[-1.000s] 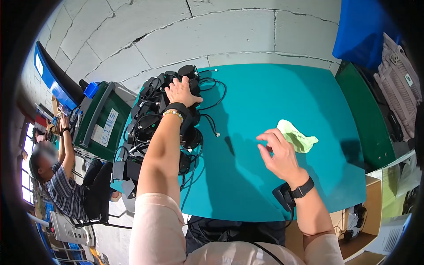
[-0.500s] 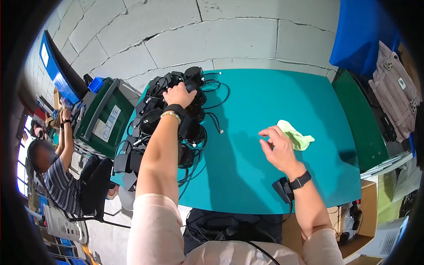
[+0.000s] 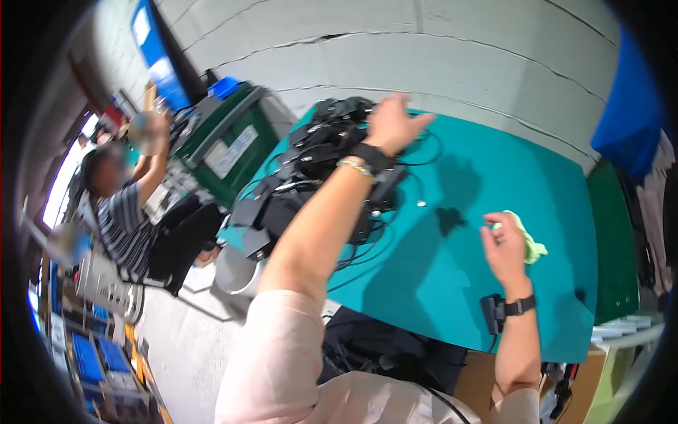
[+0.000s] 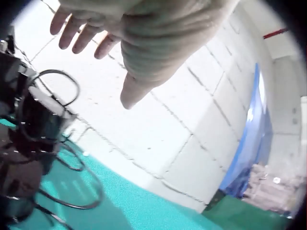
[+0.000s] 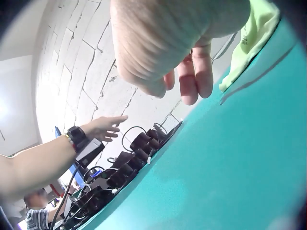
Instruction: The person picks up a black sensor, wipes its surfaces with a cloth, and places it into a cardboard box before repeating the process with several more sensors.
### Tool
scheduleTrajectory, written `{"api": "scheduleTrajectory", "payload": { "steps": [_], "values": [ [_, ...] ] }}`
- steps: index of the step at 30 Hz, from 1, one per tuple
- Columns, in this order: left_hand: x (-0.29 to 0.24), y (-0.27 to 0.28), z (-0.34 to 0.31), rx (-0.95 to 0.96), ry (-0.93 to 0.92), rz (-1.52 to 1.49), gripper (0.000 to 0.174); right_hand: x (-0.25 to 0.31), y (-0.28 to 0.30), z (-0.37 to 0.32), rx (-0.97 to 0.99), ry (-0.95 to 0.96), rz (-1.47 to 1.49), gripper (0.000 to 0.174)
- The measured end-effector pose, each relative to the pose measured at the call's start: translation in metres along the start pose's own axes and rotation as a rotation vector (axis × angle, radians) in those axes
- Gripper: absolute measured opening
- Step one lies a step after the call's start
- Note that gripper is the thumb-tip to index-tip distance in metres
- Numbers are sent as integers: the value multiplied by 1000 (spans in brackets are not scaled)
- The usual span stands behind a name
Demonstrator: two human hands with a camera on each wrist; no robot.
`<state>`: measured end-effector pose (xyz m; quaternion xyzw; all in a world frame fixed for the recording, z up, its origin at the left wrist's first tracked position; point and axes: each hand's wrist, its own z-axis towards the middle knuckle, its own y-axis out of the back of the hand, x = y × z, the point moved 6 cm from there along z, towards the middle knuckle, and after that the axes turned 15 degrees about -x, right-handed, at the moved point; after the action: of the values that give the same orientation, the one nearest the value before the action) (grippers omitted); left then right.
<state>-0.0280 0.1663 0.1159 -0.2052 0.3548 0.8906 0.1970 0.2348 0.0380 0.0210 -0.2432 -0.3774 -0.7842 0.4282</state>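
Note:
My left hand (image 3: 394,126) is raised over the far end of a pile of black devices with cables (image 3: 318,164). Its fingers are extended and the thumb stands out to the side, with nothing held, as the left wrist view of the palm (image 4: 163,40) also shows. In that view, rounded black housings (image 4: 45,112) and looped cables lie below the hand. My right hand (image 3: 507,256) hovers over the table beside a crumpled light green cloth (image 3: 534,249), which it partly hides. The fingers of this hand (image 5: 194,79) hang loosely bent, holding nothing.
The teal table (image 3: 452,283) stands against a white block wall (image 3: 480,71). A green bin (image 3: 236,134) with a label is beyond its left side. At the left a person in a striped shirt (image 3: 131,230) sits on a chair. A cardboard box (image 3: 583,381) is at the lower right.
My left hand has lifted off the black devices and spread its fingers. The head view has swung left and tilted. My right hand remains beside the cloth.

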Motion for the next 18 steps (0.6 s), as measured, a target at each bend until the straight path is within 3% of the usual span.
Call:
{"api": "scheduleTrajectory", "payload": {
  "steps": [2,4,6,10,12,13,16,18],
  "values": [
    [-32,-3,-24,88,120,-345,62,-5,12,5,-121,-30,99,16],
    [-65,-8,-67,278,301,-635,54,-11,36,13,-176,-180,288,16],
    [-84,-22,-123,502,437,-812,52,7,80,20,-352,-163,394,21],
    [-71,-54,-206,732,555,-702,63,-13,225,-34,-722,-66,183,27],
    [-59,-60,-214,765,430,-625,70,-46,314,-86,-903,-116,185,27],
    [-61,-54,-214,809,473,-642,74,-17,328,-114,-1026,-182,-80,29],
    [-66,-44,-214,865,457,-541,77,-99,448,-236,-1081,-325,-188,32],
    [-73,-40,-214,916,381,-405,71,-114,465,-320,-1094,-476,-114,25]
  ]
}}
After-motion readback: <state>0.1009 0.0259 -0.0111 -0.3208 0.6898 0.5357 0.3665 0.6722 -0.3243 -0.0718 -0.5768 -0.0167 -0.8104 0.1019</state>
